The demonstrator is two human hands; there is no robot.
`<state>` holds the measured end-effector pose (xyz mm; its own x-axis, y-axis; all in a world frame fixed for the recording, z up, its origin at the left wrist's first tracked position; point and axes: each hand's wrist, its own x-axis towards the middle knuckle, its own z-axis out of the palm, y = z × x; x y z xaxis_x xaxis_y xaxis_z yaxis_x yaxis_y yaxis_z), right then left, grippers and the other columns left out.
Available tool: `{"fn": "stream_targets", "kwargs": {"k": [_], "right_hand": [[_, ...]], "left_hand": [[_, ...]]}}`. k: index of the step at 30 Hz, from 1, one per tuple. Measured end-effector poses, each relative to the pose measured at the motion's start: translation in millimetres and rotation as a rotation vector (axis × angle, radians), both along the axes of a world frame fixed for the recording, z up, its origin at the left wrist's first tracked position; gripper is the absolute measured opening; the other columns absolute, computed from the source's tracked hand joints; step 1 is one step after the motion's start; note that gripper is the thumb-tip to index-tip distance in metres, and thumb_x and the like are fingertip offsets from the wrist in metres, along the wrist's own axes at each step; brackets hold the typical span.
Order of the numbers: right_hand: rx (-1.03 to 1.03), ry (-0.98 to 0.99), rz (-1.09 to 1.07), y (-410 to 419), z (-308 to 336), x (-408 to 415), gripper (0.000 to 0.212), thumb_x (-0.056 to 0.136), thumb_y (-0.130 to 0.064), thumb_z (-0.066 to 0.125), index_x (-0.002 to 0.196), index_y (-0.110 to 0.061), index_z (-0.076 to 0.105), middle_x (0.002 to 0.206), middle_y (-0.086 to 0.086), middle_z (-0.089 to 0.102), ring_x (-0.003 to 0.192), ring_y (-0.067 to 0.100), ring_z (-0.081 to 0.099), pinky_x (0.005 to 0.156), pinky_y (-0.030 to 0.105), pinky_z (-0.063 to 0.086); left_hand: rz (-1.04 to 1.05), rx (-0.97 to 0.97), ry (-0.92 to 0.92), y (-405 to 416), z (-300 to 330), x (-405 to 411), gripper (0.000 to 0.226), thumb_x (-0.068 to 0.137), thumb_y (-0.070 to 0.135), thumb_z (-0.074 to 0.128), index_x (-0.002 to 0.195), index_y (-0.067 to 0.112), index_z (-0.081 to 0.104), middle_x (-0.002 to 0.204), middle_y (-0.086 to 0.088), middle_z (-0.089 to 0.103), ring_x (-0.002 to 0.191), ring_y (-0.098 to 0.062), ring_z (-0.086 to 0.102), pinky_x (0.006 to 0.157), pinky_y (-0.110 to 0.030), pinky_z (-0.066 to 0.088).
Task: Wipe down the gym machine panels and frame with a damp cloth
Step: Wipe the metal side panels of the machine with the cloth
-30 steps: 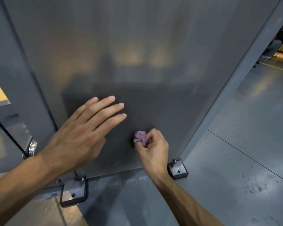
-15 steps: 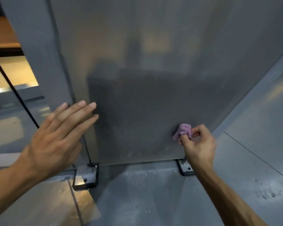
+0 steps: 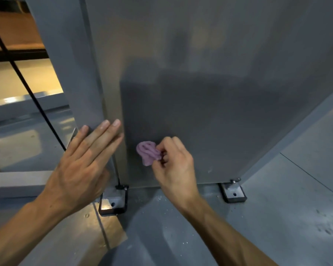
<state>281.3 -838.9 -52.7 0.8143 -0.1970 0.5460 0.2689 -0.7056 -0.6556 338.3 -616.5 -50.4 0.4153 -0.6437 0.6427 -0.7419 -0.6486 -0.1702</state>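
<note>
A tall grey panel [image 3: 210, 93] of the gym machine fills the middle of the head view. Its grey frame post [image 3: 65, 64] runs down the left side. My right hand [image 3: 173, 166] pinches a small bunched purple cloth [image 3: 148, 152] and holds it against the lower left part of the panel. My left hand [image 3: 81, 169] lies flat with straight fingers on the lower end of the frame post, just left of the cloth.
Two bolted metal feet [image 3: 112, 201] [image 3: 234, 192] hold the panel to the grey floor [image 3: 277, 217]. A thin black cable [image 3: 27, 87] slants down behind the post on the left. A grey beam [image 3: 15, 181] lies low at the left.
My right hand has carried the cloth leftward along the bottom of the panel, from near the right foot toward the post. My left hand stays flat on the post.
</note>
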Motion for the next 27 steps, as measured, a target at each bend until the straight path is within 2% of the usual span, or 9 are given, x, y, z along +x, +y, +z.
{"fn": "stream_targets", "kwargs": {"k": [4, 7, 10, 14, 19, 22, 27], "right_hand": [[0.062, 0.021, -0.157, -62, 0, -20, 0.021, 0.080, -0.015, 0.076, 0.078, -0.017, 0.055, 0.079, 0.003, 0.059, 0.064, 0.019, 0.063, 0.057, 0.037, 0.053], [0.146, 0.126, -0.395, -110, 1, -38, 0.027, 0.080, -0.013, 0.081, 0.077, -0.021, 0.056, 0.072, 0.001, 0.066, 0.066, 0.019, 0.071, 0.061, 0.039, 0.056], [0.162, 0.156, -0.486, -127, -1, -45, 0.026, 0.082, -0.018, 0.081, 0.078, -0.024, 0.055, 0.072, 0.001, 0.070, 0.070, 0.022, 0.073, 0.066, 0.047, 0.058], [0.209, 0.126, -0.450, -106, -3, -34, 0.028, 0.084, -0.015, 0.079, 0.077, -0.026, 0.054, 0.077, 0.003, 0.068, 0.072, 0.022, 0.074, 0.067, 0.050, 0.059], [0.133, 0.086, -0.352, -65, 1, -18, 0.030, 0.082, -0.009, 0.080, 0.078, -0.022, 0.054, 0.085, 0.005, 0.064, 0.065, 0.019, 0.068, 0.058, 0.036, 0.055], [0.056, 0.028, -0.255, -36, 2, -8, 0.028, 0.079, 0.001, 0.078, 0.081, -0.014, 0.055, 0.086, 0.002, 0.058, 0.059, 0.017, 0.060, 0.054, 0.035, 0.052], [0.088, -0.033, -0.147, 11, 0, 9, 0.027, 0.078, 0.007, 0.072, 0.078, -0.013, 0.054, 0.083, -0.001, 0.050, 0.059, 0.019, 0.052, 0.053, 0.034, 0.046]], "left_hand": [[0.000, 0.004, -0.009, 4, -1, 0, 0.072, 0.085, 0.002, 0.046, 0.156, 0.000, 0.037, 0.171, -0.013, 0.021, 0.157, -0.031, 0.023, 0.127, -0.055, 0.019], [-0.003, -0.011, -0.001, 5, -3, 0, 0.072, 0.086, 0.001, 0.047, 0.157, 0.001, 0.037, 0.171, -0.013, 0.023, 0.157, -0.032, 0.024, 0.126, -0.057, 0.021], [-0.005, -0.034, 0.009, 5, -4, -1, 0.070, 0.086, 0.001, 0.048, 0.156, 0.001, 0.039, 0.170, -0.013, 0.026, 0.157, -0.032, 0.025, 0.126, -0.056, 0.021], [-0.004, -0.056, 0.025, 7, -5, -3, 0.068, 0.087, 0.000, 0.048, 0.154, 0.000, 0.041, 0.168, -0.014, 0.029, 0.157, -0.032, 0.026, 0.126, -0.054, 0.021], [0.000, -0.066, 0.044, 10, -8, -2, 0.074, 0.083, -0.002, 0.054, 0.155, 0.001, 0.039, 0.169, -0.013, 0.027, 0.158, -0.030, 0.023, 0.127, -0.054, 0.019], [-0.002, -0.070, 0.056, 10, -10, -2, 0.078, 0.082, -0.003, 0.057, 0.157, 0.001, 0.035, 0.169, -0.013, 0.026, 0.158, -0.030, 0.023, 0.127, -0.054, 0.018], [-0.009, -0.060, 0.080, 13, -9, -2, 0.078, 0.085, 0.000, 0.053, 0.159, 0.003, 0.029, 0.169, -0.012, 0.024, 0.158, -0.028, 0.022, 0.128, -0.052, 0.017]]}}
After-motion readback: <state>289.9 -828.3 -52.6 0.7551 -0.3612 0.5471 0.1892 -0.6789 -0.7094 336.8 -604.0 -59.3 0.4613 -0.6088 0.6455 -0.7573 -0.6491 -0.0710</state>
